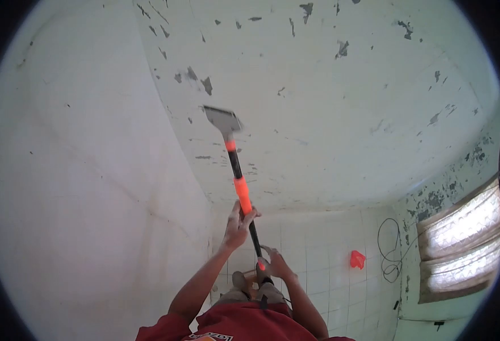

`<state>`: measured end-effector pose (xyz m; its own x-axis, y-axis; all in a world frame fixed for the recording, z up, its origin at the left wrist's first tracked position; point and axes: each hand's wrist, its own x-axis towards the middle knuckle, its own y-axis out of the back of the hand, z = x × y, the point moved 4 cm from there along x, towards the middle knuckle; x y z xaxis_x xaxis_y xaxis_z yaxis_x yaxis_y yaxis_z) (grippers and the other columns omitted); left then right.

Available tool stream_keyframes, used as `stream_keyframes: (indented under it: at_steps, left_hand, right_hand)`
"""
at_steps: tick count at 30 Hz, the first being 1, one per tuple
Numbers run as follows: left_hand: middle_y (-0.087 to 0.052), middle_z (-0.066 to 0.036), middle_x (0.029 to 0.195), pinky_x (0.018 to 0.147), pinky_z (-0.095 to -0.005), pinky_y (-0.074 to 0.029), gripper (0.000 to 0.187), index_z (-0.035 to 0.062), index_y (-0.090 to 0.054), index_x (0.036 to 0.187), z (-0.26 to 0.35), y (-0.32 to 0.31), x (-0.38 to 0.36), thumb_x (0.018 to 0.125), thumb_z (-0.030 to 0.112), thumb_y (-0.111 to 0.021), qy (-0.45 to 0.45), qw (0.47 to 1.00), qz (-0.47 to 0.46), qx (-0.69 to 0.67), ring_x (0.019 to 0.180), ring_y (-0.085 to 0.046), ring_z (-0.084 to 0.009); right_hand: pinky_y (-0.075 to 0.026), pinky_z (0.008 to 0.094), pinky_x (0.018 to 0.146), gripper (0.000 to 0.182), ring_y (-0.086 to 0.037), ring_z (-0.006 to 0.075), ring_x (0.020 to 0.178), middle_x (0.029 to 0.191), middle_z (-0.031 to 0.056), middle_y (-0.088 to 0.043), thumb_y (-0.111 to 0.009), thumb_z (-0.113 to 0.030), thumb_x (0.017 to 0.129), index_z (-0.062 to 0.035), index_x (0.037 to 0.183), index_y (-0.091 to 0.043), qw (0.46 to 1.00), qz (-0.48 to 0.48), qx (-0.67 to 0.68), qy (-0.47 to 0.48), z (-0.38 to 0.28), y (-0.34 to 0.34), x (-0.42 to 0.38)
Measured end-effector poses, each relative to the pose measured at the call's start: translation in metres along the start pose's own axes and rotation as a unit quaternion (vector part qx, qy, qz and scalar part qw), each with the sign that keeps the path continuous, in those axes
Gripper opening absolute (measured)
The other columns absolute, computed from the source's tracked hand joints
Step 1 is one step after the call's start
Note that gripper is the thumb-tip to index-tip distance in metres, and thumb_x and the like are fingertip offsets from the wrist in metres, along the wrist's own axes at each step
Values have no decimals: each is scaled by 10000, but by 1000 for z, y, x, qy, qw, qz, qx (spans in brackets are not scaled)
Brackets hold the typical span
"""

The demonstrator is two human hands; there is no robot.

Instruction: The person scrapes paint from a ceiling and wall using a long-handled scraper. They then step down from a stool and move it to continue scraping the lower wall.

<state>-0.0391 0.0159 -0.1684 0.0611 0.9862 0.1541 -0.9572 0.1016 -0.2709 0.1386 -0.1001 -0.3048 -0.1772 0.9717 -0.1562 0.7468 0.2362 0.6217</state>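
Observation:
A long-handled scraper (237, 162) with a wide grey metal blade, a black shaft and orange grips slants up in front of me. Its blade is close to or against the pale wall with grey chipped patches; contact cannot be made out. My left hand (238, 226) is closed around the shaft just at the lower end of the orange grip. Lower down, my right hand (276, 265) holds the orange-tipped bottom end of the handle, its fingers partly bent around it.
A plain whitish wall (91, 170) stands close on my left. Below lies a white tiled floor (323, 250) with a red object (357, 260) and a loose black cable (390, 261). To the right, a curtained window (460, 244) sits in a patchy wall.

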Motion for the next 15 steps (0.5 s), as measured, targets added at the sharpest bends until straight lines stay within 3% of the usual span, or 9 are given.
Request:
stream_keyframes:
  at_steps: [1, 2, 4, 5, 7, 11, 12, 15]
  left_hand:
    - [-632, -56, 1030, 968, -377, -579, 220, 16, -509, 1284, -12, 4, -16, 1079, 64, -570, 7, 1000, 4, -2, 1002, -686, -167]
    - [-661, -62, 1036, 968, -374, -574, 210, 15, -527, 1271, -23, 8, -31, 1073, 62, -578, 36, 997, -11, 60, 1010, -693, -165]
    - [-735, -96, 1074, 963, -358, -560, 229, 16, -573, 1255, -33, 12, -55, 1040, 67, -632, 60, 989, -21, 134, 1024, -711, -174]
    - [-735, -96, 1074, 963, -358, -560, 229, 16, -573, 1255, -37, 12, -63, 1040, 67, -632, 67, 989, -18, 132, 1024, -711, -174]
    - [-745, -133, 1079, 953, -373, -557, 311, 17, -578, 1298, -45, 11, -80, 1006, 72, -672, 79, 985, -41, 150, 1025, -724, -222]
    - [-743, -143, 1095, 948, -417, -554, 321, 52, -621, 1298, -48, 17, -97, 997, 129, -705, 24, 977, -52, 204, 1050, -734, -288]
    - [-742, -162, 1136, 936, -437, -563, 350, 89, -642, 1320, -49, 22, -101, 997, 193, -727, 38, 969, -57, 237, 1063, -738, -344]
    - [-738, -165, 1221, 926, -454, -574, 406, 131, -644, 1373, -52, 42, -110, 1002, 275, -724, 55, 947, -79, 306, 1089, -728, -391]
  right_hand:
    - [-522, 500, 1032, 519, -641, 437, 1226, 1354, 290, -633, -717, -244, 1013, -39, 1462, -557, 997, 2, 52, 53, -17, 17, -2]
    - [-522, 500, 1032, 519, -641, 437, 1226, 1354, 290, -633, -717, -244, 1013, -39, 1462, -557, 997, -4, 51, 49, -42, 35, -1]
    - [-510, 465, 1079, 591, -629, 352, 1296, 1433, 253, -613, -750, -206, 984, -21, 1502, -535, 981, 38, 187, 46, -111, 82, 2]
    - [-510, 465, 1079, 591, -629, 352, 1296, 1433, 253, -613, -750, -206, 984, -21, 1502, -535, 981, 33, 187, 40, -137, 98, 5]
    - [-519, 437, 1076, 524, -661, 349, 1274, 1370, 228, -669, -730, -154, 997, 21, 1457, -552, 977, 72, 86, 183, -184, 123, 9]
    - [-549, 407, 1026, 418, -726, 352, 1166, 1246, 197, -733, -712, -96, 1003, 52, 1374, -592, 981, 31, 113, 153, -189, 111, 29]
    - [-568, 399, 993, 354, -748, 346, 1120, 1197, 191, -750, -714, -76, 999, 57, 1313, -619, 982, 19, 122, 141, -186, 104, 31]
    - [-600, 380, 942, 244, -775, 326, 1072, 1141, 188, -768, -717, -45, 993, 64, 1205, -661, 984, 8, 122, 128, -176, 80, 36]
